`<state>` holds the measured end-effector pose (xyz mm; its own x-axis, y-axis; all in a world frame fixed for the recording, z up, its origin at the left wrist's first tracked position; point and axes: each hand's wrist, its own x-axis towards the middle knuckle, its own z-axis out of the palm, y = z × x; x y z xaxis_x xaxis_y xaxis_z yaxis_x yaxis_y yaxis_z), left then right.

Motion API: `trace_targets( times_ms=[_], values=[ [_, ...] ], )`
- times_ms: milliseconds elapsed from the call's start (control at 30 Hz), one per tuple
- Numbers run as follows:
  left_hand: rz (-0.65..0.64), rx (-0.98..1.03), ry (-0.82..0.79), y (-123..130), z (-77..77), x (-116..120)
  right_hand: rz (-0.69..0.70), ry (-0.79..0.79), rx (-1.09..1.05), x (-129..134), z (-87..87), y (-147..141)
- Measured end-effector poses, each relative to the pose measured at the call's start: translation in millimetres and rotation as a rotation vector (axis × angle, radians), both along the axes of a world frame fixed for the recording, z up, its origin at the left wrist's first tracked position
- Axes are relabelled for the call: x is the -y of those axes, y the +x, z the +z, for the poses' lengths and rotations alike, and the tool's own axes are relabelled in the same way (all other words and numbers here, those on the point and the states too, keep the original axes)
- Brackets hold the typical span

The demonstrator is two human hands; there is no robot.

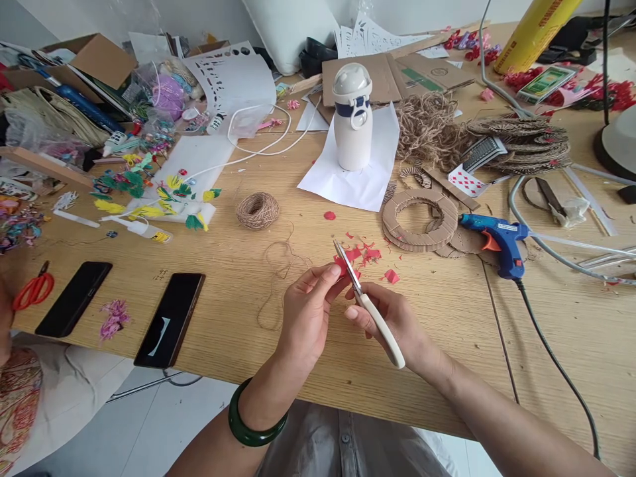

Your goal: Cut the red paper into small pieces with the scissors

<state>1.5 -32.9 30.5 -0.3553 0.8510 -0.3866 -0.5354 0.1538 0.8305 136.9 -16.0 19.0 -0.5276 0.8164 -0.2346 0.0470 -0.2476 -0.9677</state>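
Note:
My left hand, with a dark green bangle on the wrist, pinches a small piece of red paper between thumb and fingers. In my right hand are white-handled scissors, their blades pointing up and left across the red piece. Several red scraps lie on the table just beyond the hands. Left of them rests a ball of brown twine, with a loose strand trailing toward my left hand.
A white bottle stands on white paper. To the right are cardboard rings and a blue glue gun with a cable. Two phones and red scissors lie left, near another person's hand.

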Motion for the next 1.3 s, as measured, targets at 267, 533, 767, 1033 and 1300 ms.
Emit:
trace_targets(
  times_ms=[267, 533, 767, 1033, 1300],
  values=[
    [-0.009, 0.032, 0.011, -0.7, 0.2, 1.1, 0.001, 0.015, -0.001, 1.0, -0.9, 0.1],
    [-0.042, 0.011, 0.022, -4.7, 2.3, -0.1, 0.011, -0.003, 0.024, 0.5, 0.0, 1.4],
    [-0.122, 0.015, 0.041, -15.0, 2.3, -2.9, 0.018, 0.033, 0.06, 0.3, -5.8, 1.7],
    [-0.165, -0.027, 0.032, -26.4, 3.8, -2.8, 0.043, 0.04, 0.07, 1.0, -10.2, 2.8],
    [-0.229, -0.057, 0.025, -36.1, 3.4, -4.0, 0.076, 0.048, 0.092, -0.4, -8.0, 1.7]
  ],
)
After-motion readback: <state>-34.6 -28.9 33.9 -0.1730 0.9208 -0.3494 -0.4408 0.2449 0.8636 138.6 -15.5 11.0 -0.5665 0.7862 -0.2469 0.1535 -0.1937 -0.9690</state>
